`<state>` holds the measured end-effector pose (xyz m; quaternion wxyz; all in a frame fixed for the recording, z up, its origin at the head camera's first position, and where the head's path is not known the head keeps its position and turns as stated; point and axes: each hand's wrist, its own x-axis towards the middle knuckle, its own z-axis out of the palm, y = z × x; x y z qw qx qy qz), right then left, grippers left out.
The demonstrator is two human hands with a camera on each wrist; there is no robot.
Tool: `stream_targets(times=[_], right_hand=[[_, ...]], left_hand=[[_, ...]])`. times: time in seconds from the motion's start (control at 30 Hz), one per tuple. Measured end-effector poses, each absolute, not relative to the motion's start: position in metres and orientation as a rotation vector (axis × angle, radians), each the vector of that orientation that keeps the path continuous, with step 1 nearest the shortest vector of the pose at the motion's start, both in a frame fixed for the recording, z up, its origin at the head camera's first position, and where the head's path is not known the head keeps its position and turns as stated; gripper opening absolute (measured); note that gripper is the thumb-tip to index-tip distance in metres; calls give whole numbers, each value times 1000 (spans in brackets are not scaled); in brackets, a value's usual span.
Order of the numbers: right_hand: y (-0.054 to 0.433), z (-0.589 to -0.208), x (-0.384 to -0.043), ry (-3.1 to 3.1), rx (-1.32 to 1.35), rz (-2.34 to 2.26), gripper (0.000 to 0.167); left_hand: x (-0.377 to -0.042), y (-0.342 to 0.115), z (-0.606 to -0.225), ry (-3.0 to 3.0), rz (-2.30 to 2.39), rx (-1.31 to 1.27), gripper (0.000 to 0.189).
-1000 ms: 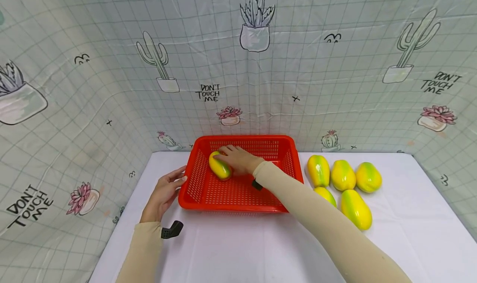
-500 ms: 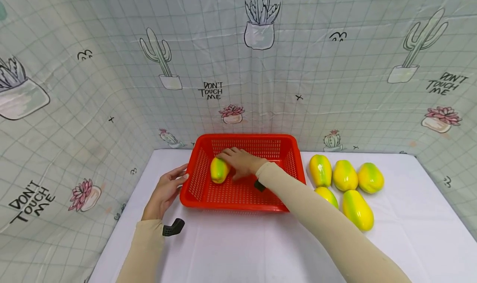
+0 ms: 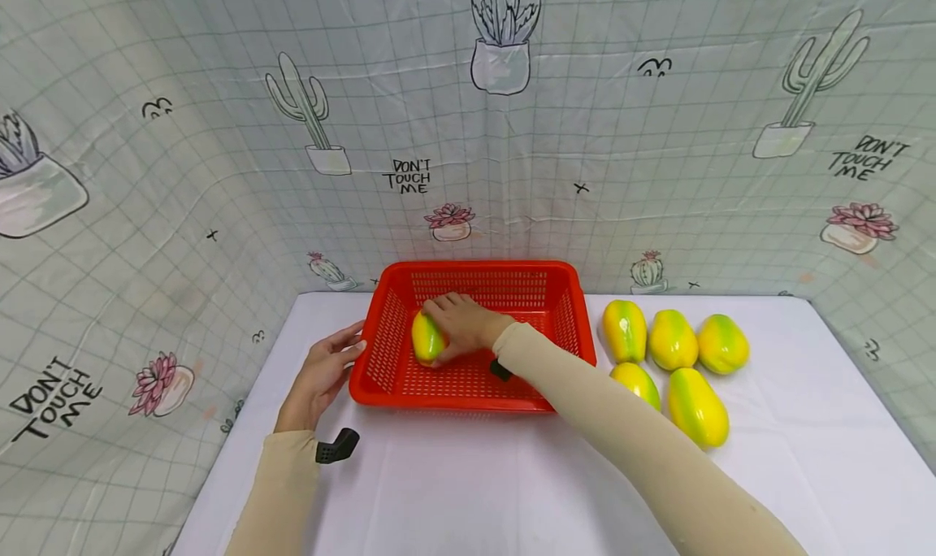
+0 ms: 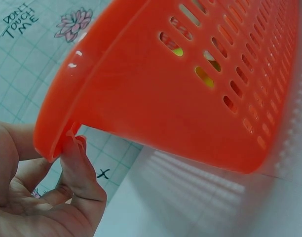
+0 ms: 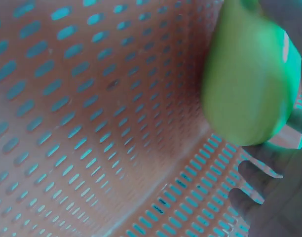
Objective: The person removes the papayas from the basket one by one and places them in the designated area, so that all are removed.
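Note:
A red plastic basket [image 3: 468,406] with slotted walls stands on the table. Inside it, toward the left wall, is a yellow-green papaya [image 3: 427,340]. My right hand [image 3: 465,325] reaches in from the right and grips this papaya, thumb at its near end and fingers over its far end. The right wrist view shows the papaya [image 5: 245,79] large beside the slotted wall, with fingers around its right side. At the basket's left rim, my left hand [image 3: 324,369] pinches the edge between thumb and fingers; the left wrist view shows that rim [image 4: 55,118] up close.
Several more papayas [image 3: 673,341] lie on the white-covered table [image 3: 453,483] to the right of the basket, near my right forearm. A patterned cloth [image 3: 556,133] hangs close behind the basket and along both sides.
The papaya has turned and shifted slightly within the basket. My right hand's thumb has come around its near end. The left hand stays at the rim.

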<state>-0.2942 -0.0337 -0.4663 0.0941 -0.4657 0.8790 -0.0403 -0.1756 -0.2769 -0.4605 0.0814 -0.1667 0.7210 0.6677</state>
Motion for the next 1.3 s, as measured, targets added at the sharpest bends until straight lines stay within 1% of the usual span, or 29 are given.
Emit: stream_targets(times=[0.33,0.53,0.8,1.13,1.3], right_hand=[[-30,-462,-285,2620,-1329,-56,84],[-17,-453,-279,2601,-1357,-24,87],[4,-441,-275,2654,-1454,-40,87],[36,-424,-254,2701,-1604,-67,91],[55,-419,-244,2751,-1676,-80,89]], left_hand=[[-177,-274,-462,2138,1996,-513,55],[-176,-274,-462,2149,1976,-505,55],[-175,-275,-459,2163,1968,-485,57],[-173,-276,-457,2155,1961,-490,57],[-172,-277,-456,2153,1970,-461,58]])
